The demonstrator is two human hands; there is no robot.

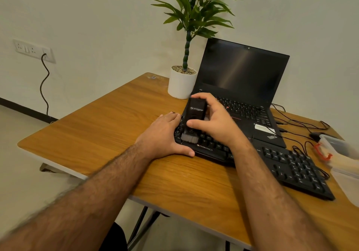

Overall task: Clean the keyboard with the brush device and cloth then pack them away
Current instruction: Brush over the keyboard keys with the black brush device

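Nearest me, my two bare forearms reach up from the bottom of the frame over the wooden table point(101, 134). At centre-left, my left hand point(163, 136) lies flat and spread on the left end of the keyboard point(291, 165), thumb along its front edge, grasping nothing. Just right of it, my right hand point(215, 120) is wrapped around the brush device point(195, 112), thumb in front, fingers behind. The device stands nearly upright, its long axis tipped slightly, bristles pointing down onto the keys. The keyboard runs from centre down toward the right edge. Behind it sits a laptop point(240, 75), beside a potted plant point(182, 81). A clear container point(342, 149) lies far right.
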